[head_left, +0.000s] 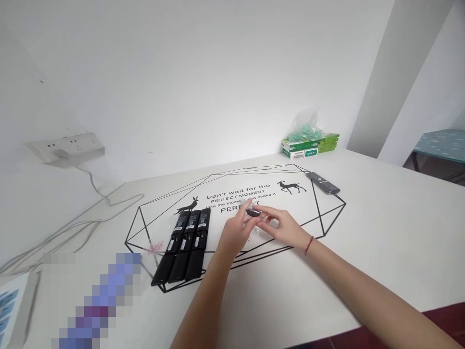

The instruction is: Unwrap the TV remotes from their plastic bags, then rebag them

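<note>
Between the fingertips of both hands, above the middle of the table, is a small black piece (253,212) with clear plastic film about it; its exact kind is too small to make out. My left hand (235,230) pinches it from the left. From the right, my right hand (285,225) grips it with thumb and fingers. Three black remote controls (187,245) lie side by side, backs up, left of my left hand, and their battery compartments look uncovered. Another remote control (323,183) rests buttons up at the right.
Green and white boxes (300,148) with a clear plastic bag (305,127) on top stand against the wall. Cables (87,220) run along the left side from a wall socket (69,147). A white box (18,308) sits at the lower left beside a blurred-out patch.
</note>
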`<state>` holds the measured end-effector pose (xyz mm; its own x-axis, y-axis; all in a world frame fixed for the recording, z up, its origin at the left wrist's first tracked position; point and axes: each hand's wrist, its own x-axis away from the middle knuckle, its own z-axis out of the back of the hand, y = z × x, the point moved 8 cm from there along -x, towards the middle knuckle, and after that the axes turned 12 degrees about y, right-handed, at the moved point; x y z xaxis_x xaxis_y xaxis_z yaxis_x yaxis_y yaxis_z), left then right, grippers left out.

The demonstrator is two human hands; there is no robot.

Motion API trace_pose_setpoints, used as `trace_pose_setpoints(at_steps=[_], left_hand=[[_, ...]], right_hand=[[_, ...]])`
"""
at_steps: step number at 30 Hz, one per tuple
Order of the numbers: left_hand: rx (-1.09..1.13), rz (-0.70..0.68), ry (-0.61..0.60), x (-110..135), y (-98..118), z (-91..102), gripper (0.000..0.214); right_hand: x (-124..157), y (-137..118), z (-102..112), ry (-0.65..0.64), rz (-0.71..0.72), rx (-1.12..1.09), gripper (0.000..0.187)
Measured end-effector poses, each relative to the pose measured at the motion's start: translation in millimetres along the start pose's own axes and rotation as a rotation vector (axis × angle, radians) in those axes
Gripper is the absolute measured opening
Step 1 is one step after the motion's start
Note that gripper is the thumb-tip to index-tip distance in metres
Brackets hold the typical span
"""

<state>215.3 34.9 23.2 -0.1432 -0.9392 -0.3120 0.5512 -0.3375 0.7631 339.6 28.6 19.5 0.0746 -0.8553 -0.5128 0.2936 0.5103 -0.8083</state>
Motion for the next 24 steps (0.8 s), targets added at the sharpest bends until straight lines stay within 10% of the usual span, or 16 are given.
trace_pose_setpoints(at_steps=[10,24], left_hand=[[-0.172,-0.268,0.027,5,16,-4.0,0.029],[0.003,-0.225,0.090,2,9,-2.6,0.049]], right_hand=[[-1,0,1,-0.031,0.036,-0.015,0.048],[-2,-2,10,0.089,-0.020,-0.130,0.040]])
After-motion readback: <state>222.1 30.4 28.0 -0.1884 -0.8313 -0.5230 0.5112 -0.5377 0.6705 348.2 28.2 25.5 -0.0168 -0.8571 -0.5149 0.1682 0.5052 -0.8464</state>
